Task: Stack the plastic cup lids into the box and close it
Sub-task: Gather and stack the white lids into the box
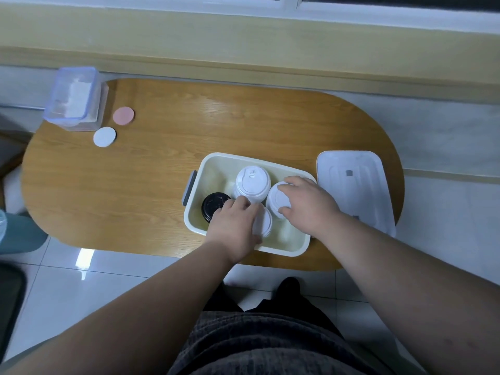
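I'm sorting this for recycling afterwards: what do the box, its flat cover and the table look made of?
Box: seemingly plastic, cream, smooth with a soft sheen, rounded moulded corners and a grey handle.
Cover: likely plastic too, pale white, with moulded raised ribs.
Table: wood-grain top, glossy, showing window glare. Whether it is solid wood or laminate cannot be told.
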